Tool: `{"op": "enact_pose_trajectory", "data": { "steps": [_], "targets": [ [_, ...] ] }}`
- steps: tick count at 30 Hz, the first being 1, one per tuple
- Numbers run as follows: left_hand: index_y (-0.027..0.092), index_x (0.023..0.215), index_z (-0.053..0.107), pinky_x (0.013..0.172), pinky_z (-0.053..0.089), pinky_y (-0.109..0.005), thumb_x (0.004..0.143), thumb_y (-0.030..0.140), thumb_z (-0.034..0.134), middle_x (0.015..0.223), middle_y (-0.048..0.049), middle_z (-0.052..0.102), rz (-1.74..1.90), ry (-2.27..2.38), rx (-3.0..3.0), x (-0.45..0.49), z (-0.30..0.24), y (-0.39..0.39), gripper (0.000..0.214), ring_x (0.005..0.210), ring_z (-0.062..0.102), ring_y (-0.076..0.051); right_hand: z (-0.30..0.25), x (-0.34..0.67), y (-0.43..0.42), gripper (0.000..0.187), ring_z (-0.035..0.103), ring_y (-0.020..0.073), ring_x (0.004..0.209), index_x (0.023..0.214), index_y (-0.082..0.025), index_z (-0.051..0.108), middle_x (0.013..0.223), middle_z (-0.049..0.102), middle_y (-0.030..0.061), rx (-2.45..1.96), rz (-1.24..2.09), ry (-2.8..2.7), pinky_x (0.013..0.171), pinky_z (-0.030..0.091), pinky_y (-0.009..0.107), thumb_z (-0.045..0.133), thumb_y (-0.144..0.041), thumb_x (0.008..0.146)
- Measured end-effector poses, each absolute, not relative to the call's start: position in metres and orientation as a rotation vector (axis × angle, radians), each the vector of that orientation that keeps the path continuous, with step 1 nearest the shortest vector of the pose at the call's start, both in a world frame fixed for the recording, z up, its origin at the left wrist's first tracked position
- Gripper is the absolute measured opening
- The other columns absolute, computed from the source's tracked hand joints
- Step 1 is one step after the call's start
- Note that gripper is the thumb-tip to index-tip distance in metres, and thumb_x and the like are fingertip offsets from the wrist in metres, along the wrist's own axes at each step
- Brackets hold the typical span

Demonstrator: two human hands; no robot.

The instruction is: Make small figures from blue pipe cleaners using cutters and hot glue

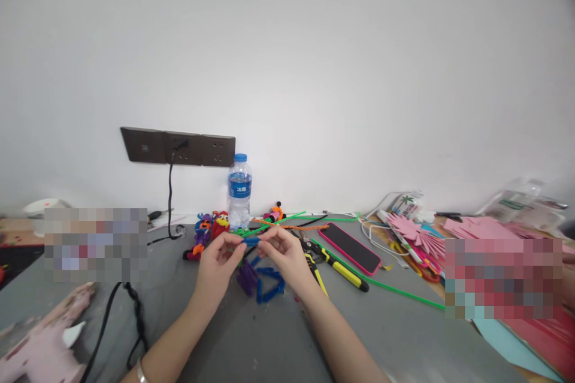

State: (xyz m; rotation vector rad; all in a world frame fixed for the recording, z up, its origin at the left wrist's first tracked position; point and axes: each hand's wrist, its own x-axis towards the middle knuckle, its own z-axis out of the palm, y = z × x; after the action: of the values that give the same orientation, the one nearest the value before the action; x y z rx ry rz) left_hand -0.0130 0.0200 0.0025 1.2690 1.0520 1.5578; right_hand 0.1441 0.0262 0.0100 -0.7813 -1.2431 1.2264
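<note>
Between my left hand [221,260] and my right hand [284,254] is a short blue pipe cleaner piece [251,241]. Thumb and fingers of each hand pinch one end of it, above the grey mat [238,341]. Below lie several bent blue pipe cleaner pieces [272,293] and a purple pipe cleaner bundle [247,278], partly behind my right hand. Yellow-and-black pliers [344,270] rest just right of my right hand. Small colourful pipe cleaner figures [211,227] sit behind my left hand.
A water bottle [239,191] stands by the wall under a socket panel [182,148] with a plugged-in black cable [170,203]. A phone [351,248] lies right, near long green pipe cleaners [404,292]. Pink folded paper [417,236] and a red sheet [539,338] are far right.
</note>
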Motion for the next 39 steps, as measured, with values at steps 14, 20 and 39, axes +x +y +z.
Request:
{"op": "enact_pose_trajectory", "data": {
  "steps": [14, 20, 39],
  "targets": [
    [0.017, 0.074, 0.066, 0.059, 0.044, -0.021, 0.062, 0.038, 0.079, 0.07, 0.0007, 0.062, 1.502, 1.058, 1.133, -0.014, 0.008, 0.019, 0.027, 0.067, 0.056, -0.013, 0.013, 0.143, 0.024, 0.032, 0.061, 0.0142, 0.06, 0.083, -0.019, 0.064, 0.069, 0.064, -0.0004, -0.829, 1.236, -1.273, 0.063, 0.052, 0.028, 0.075, -0.048, 0.074],
    [0.017, 0.074, 0.066, 0.055, 0.039, -0.019, 0.058, 0.04, 0.082, 0.065, 0.0024, 0.058, 1.491, 1.035, 1.043, -0.011, 0.007, 0.019, 0.033, 0.062, 0.051, -0.011, 0.015, 0.141, 0.022, 0.039, 0.062, 0.0152, 0.062, 0.09, -0.02, 0.068, 0.07, 0.067, 0.0017, -0.834, 1.291, -1.305, 0.063, 0.053, 0.028, 0.069, -0.057, 0.077],
    [0.015, 0.07, 0.066, 0.054, 0.041, -0.021, 0.057, 0.04, 0.084, 0.058, 0.0024, 0.059, 1.456, 0.95, 0.911, -0.007, 0.01, 0.015, 0.034, 0.054, 0.05, -0.009, 0.012, 0.137, 0.02, 0.043, 0.065, 0.0195, 0.066, 0.088, -0.022, 0.065, 0.072, 0.067, 0.0035, -0.722, 1.464, -1.274, 0.057, 0.052, 0.029, 0.06, -0.063, 0.082]
  ]
}}
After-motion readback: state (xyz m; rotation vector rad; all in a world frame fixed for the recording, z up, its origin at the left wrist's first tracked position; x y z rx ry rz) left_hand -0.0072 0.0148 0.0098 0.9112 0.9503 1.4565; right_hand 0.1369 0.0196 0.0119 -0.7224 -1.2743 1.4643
